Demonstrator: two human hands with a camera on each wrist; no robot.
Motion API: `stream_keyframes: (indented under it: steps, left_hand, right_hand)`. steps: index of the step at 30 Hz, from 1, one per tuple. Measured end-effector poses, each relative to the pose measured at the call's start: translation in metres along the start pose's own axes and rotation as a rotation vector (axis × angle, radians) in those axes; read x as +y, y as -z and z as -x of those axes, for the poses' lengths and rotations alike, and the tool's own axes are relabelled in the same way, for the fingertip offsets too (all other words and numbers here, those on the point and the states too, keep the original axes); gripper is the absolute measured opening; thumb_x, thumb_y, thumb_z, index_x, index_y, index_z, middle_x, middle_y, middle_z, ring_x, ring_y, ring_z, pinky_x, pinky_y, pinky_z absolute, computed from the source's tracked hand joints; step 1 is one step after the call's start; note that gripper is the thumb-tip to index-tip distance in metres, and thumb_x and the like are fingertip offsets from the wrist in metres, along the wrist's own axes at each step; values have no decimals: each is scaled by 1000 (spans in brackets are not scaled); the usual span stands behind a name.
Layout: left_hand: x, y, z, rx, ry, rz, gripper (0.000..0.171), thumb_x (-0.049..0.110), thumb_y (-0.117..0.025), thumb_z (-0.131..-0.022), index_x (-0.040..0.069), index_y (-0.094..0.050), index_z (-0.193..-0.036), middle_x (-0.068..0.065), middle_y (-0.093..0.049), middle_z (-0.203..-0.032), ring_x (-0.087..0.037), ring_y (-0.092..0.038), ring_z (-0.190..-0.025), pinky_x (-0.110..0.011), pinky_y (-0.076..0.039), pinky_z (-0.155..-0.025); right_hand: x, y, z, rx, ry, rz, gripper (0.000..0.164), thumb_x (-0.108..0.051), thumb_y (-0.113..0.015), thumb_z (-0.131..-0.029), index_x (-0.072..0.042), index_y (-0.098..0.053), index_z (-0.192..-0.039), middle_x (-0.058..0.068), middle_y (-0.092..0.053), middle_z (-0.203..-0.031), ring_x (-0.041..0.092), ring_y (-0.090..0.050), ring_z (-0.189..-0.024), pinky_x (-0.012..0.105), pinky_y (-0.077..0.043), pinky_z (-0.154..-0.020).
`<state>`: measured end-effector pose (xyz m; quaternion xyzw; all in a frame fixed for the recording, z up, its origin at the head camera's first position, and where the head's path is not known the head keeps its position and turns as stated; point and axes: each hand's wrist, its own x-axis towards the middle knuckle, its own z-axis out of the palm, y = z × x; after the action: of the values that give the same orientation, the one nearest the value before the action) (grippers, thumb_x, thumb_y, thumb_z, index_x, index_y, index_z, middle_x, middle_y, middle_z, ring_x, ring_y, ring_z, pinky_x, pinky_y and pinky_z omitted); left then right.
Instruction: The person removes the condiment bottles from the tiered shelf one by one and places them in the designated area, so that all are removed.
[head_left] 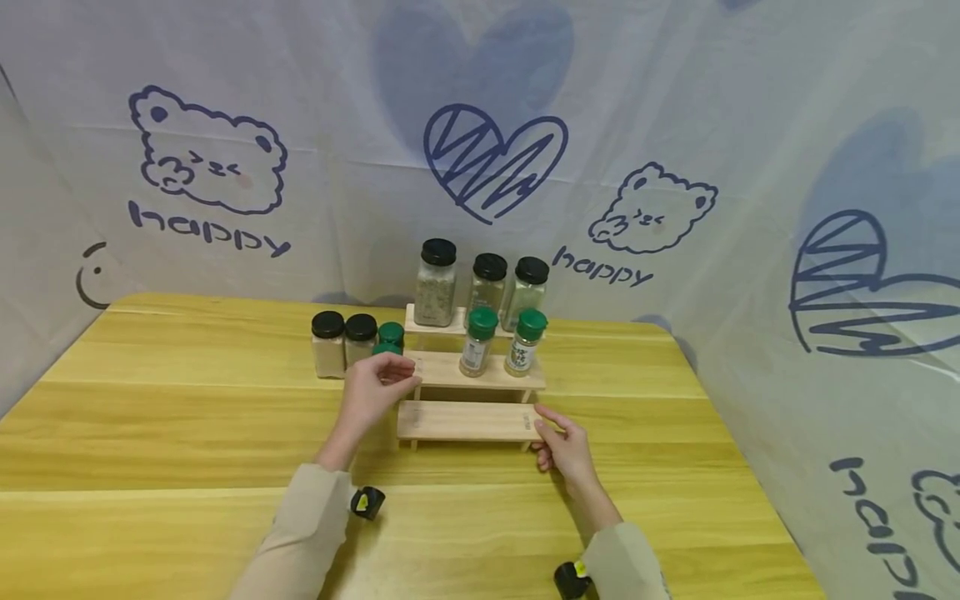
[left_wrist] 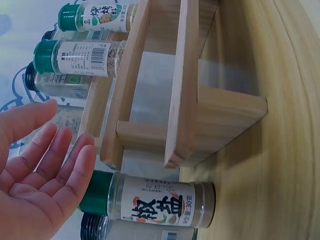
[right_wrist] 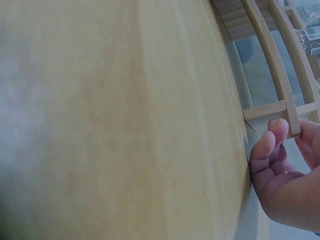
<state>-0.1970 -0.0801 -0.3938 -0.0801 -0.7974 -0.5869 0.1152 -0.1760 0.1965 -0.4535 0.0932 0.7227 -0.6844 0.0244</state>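
A three-step wooden spice rack (head_left: 468, 422) stands on the table. Its right end, at the lowest step, is held by my right hand (head_left: 568, 454), with fingers bent beneath the edge in the right wrist view. My left hand (head_left: 373, 387) hovers by the left end of the middle step, its fingers loosely bent and nothing in them. Below that hand in the left wrist view is a green-capped seasoning jar (left_wrist: 157, 200) with a printed label. Two green-capped jars, one left (head_left: 476, 352) and one right (head_left: 521, 353), stand on the middle step. Three black-lidded jars (head_left: 435, 290) occupy the top step.
Left of the rack, two black-lidded jars (head_left: 328, 352) stand on the table beside green-capped ones (head_left: 391, 334), partly hidden by my left hand. The wooden table (head_left: 187, 433) reaches back to a white curtain (head_left: 345, 208) printed with hearts and bears.
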Motion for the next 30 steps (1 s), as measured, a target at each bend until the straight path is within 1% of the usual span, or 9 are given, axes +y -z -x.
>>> stream_keyframes:
  steps: [4, 10, 15, 22, 26, 30]
  left_hand:
    - [3, -4, -3, -6, -3, 19, 18, 0, -69, -76, -8, -63, -90, -19, -64, -86, -27, -62, -75, -26, -51, -66]
    - [9, -12, -9, -20, -2, 22, 20, 2, -69, -76, -7, -63, -92, -18, -64, -89, -27, -61, -80, -32, -52, -68]
    - [14, -16, -15, -29, 7, 31, 21, 4, -70, -76, -6, -63, -93, -16, -64, -90, -26, -61, -81, -33, -52, -69]
    - [22, -21, -22, -28, -13, 21, 20, 6, -71, -76, -2, -64, -93, -16, -64, -91, -24, -61, -83, -32, -52, -70]
    - [27, -23, -25, -29, -28, 34, 23, 5, -71, -75, -3, -64, -95, -16, -64, -92, -25, -61, -84, -32, -52, -70]
    - [31, -26, -29, -32, -58, 48, 27, 5, -71, -75, -4, -62, -100, -17, -63, -95, -26, -60, -86, -33, -51, -72]
  right_hand:
    - [0, 0, -1, -2, 1, 1, 37, -11, -53, -91, 2, -49, -125, 8, -58, -56, 6, -45, -37, 18, -40, -35]
    - [0, -1, 0, 7, 5, 13, 35, -10, -53, -90, 1, -52, -123, 7, -57, -56, 6, -44, -36, 18, -40, -35]
    - [0, -1, 0, 10, 5, 18, 34, -11, -54, -90, 1, -53, -122, 7, -58, -56, 6, -44, -36, 18, -40, -35]
    - [1, 0, 0, 4, 13, 14, 36, -12, -54, -90, 1, -51, -124, 7, -58, -57, 6, -45, -36, 18, -40, -35]
    - [1, 0, 0, -3, 17, 8, 37, -12, -54, -90, 2, -50, -124, 8, -58, -57, 6, -45, -36, 18, -40, -35]
    - [1, 0, 0, 2, 11, 8, 36, -12, -54, -90, 1, -51, -124, 7, -58, -57, 6, -45, -36, 18, -40, -35]
